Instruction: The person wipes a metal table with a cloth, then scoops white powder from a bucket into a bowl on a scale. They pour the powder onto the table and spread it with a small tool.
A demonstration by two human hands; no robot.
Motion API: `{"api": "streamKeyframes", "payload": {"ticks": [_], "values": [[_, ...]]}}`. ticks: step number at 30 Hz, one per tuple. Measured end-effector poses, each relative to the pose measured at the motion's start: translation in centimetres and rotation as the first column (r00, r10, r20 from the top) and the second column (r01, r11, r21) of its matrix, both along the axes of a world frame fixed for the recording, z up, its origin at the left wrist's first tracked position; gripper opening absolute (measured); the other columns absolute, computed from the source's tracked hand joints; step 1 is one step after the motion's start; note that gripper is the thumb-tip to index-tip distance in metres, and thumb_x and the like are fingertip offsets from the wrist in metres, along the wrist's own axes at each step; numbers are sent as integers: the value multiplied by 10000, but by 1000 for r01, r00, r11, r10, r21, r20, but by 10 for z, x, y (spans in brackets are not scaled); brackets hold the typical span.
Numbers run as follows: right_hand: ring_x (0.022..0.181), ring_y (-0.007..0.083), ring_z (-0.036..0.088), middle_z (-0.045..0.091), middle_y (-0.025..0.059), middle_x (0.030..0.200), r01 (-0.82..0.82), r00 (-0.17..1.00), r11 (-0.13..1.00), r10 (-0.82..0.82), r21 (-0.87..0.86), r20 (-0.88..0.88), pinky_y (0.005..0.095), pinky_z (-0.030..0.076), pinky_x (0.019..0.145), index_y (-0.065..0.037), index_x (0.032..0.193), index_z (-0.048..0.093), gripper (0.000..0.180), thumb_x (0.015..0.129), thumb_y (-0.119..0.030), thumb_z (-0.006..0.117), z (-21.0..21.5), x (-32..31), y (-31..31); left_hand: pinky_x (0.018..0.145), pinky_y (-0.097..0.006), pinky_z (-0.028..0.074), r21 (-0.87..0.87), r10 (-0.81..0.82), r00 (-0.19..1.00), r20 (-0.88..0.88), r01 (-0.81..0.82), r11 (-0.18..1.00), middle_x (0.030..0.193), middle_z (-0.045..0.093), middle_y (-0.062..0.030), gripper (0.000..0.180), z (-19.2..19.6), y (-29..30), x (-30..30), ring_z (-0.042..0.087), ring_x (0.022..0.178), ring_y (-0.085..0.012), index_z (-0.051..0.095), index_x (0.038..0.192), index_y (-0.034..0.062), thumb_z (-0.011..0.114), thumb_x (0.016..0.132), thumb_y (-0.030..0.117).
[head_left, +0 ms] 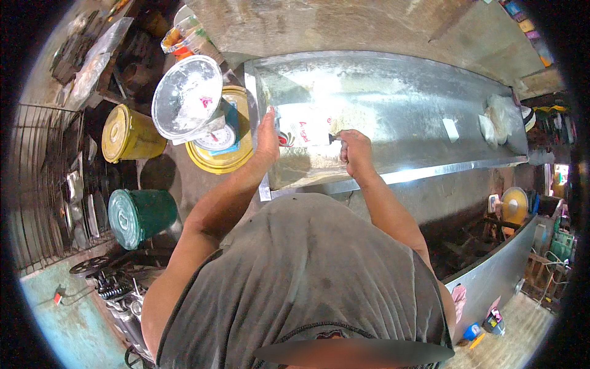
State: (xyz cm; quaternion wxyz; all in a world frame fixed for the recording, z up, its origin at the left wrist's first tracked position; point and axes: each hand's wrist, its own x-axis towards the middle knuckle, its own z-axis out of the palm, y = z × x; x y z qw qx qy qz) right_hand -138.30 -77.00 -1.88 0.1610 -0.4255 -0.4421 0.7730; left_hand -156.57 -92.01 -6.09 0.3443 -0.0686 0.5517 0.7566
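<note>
A white packet point(314, 130) with red print is held above the left end of a long, shallow metal trough point(405, 98). My left hand point(267, 138) grips the packet's left end, its thumb side upward. At the opposite end, my right hand point(356, 150) is closed, with the fingers pinched round a small dark thing point(334, 138) that meets the packet's edge. What kind of thing this is cannot be made out. Pale powder and crumbs point(356, 120) lie on the trough's floor beneath and beyond the packet.
Left of the trough, a floury metal bowl point(184, 89) sits on a dial scale point(216, 139), over a yellow lid point(224, 161). A yellow bucket point(126, 133) and green bucket point(142, 216) stand farther left. A clear plastic bag point(503, 117) and white card point(451, 130) lie toward the trough's right end.
</note>
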Motion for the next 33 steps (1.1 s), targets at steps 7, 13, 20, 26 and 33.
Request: {"api": "streamKeyframes", "payload": {"ticks": [7,13,20,26,33], "values": [[436,82,414,470,-24,586,84,996,994,-86,70,20,254,305,396,-42,891,642,79,911,-118,645,7,19,23,976,-417,519,14,24,999,-24,-24,1000,1283,597,-130,604,-60,-15,-25,630,1133,-260,463,1394,22,508,1014,489],[470,79,436,493,-17,616,199,979,967,-203,158,11,253,318,418,-58,910,654,76,926,-132,653,-23,50,55,940,-433,538,18,115,993,24,-115,993,1282,603,-131,592,-45,-22,-32,644,1108,-274,507,1366,28,533,998,490],[666,149,591,591,27,732,-4,965,479,-229,878,129,269,472,607,12,992,686,157,967,-139,652,-63,72,98,1017,-389,466,12,192,981,-1,-192,981,1381,555,-123,631,-52,-40,-47,572,1213,-249,474,1416,3,541,1004,476],[762,175,622,656,102,902,41,983,257,-183,966,6,290,485,682,20,1038,703,190,983,-139,616,-38,51,89,981,-412,502,19,181,984,-2,-181,983,1344,586,-115,619,-47,-45,-46,611,1168,-259,472,1404,31,521,1007,502],[630,104,547,592,15,703,26,990,705,-118,709,80,263,428,589,-17,1026,714,264,980,-265,635,21,36,50,989,-451,517,64,137,987,81,-142,988,1354,584,-132,628,-21,-31,-34,609,1204,-288,438,1417,48,481,1017,530]]}}
